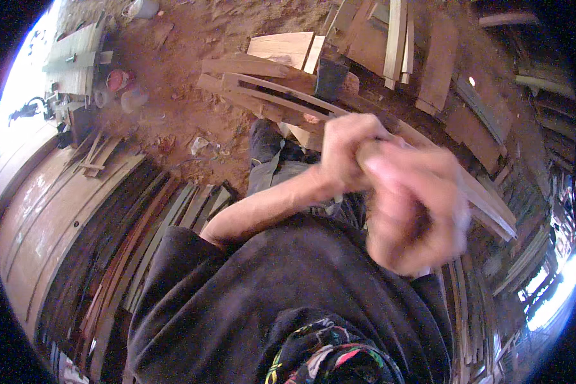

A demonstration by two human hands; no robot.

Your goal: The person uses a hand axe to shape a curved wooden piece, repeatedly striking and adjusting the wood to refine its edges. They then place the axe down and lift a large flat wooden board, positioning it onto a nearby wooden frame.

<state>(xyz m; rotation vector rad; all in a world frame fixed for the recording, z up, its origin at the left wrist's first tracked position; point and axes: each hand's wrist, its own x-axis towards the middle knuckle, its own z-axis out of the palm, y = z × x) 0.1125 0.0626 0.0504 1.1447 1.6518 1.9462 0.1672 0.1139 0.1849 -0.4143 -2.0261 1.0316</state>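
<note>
Close in front of my chest, my two hands meet and overlap. My left hand (352,152) is bent at the wrist, its fingers curled into a closed grip. Against it lies my right hand (419,205), nearer the camera and smeared by motion, with its fingers curled inward. Whatever may be held between the hands is hidden. Below and beyond them, a long curved wooden piece with a slot-like gap (281,95) rests among other boards, apart from both hands.
Pale boards (280,50) and a dark block (331,78) lie ahead. Long planks (397,45) reach away at the upper right. Stacked timber strips (118,256) and a wide wooden panel (45,211) are on the left. A red container (117,80) stands on the dirt floor (179,96).
</note>
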